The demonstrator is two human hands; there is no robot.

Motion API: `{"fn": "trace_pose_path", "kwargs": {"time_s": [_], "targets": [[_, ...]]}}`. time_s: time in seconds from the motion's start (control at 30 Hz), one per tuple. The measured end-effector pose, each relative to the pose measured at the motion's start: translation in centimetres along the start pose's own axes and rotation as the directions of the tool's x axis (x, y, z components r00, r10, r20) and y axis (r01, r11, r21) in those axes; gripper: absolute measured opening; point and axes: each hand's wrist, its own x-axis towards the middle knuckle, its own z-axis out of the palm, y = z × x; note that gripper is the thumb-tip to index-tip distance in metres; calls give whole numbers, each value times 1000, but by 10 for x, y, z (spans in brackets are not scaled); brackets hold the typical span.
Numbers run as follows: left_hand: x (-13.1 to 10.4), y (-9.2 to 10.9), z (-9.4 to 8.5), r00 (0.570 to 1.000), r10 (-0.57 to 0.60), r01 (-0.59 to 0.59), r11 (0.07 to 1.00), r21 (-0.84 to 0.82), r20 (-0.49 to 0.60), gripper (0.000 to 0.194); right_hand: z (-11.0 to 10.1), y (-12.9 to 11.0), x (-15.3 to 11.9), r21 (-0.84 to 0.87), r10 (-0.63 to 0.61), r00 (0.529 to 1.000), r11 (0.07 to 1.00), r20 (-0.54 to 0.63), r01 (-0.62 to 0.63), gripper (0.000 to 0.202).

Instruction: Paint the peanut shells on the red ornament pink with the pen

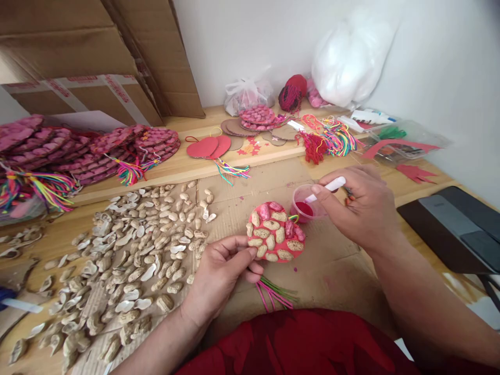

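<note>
Pinched between the fingers and thumb of my left hand (230,265) is a round red disc (275,232) covered with peanut shells. Several shells at its top and right are painted pink; the others are bare tan. Green and pink cords (275,294) hang below the disc. My right hand (355,203) is closed on a white brush handle (330,188), whose lower end reaches into a clear plastic cup (297,200) of dark pink paint (303,209). The cup stands just behind the disc's right edge.
Peanut shells (136,260) lie spread over the cardboard sheet (332,281) at left. Pink shell discs (89,148) are stacked at back left. Red hearts (203,148), tassels (336,136) and a yarn ball (292,94) lie farther back. A dark phone case (449,224) is at right.
</note>
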Motion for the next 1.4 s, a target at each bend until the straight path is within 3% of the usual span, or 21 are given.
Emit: {"fn": "trace_pose_path", "kwargs": {"time_s": [0.3,0.53,0.73,0.9,1.4], "targets": [[-1,1,2,1000,6,-6,1000,18,-10,23,4,-4,0,-53,-21,996,998,88,25,18],[-1,1,1,1000,5,-5,1000,3,9,20,3,-5,1,63,-22,996,998,91,16,11],[0,0,0,1000,-7,7,1000,22,-2,21,2,-2,1,-62,-91,995,994,48,94,14],[1,-1,0,1000,-4,4,1000,15,9,18,0,-4,0,-154,-145,986,976,77,155,15],[0,0,-1,1000,-1,1,1000,9,26,16,4,-4,-2,-175,-123,986,974,109,141,18]]}}
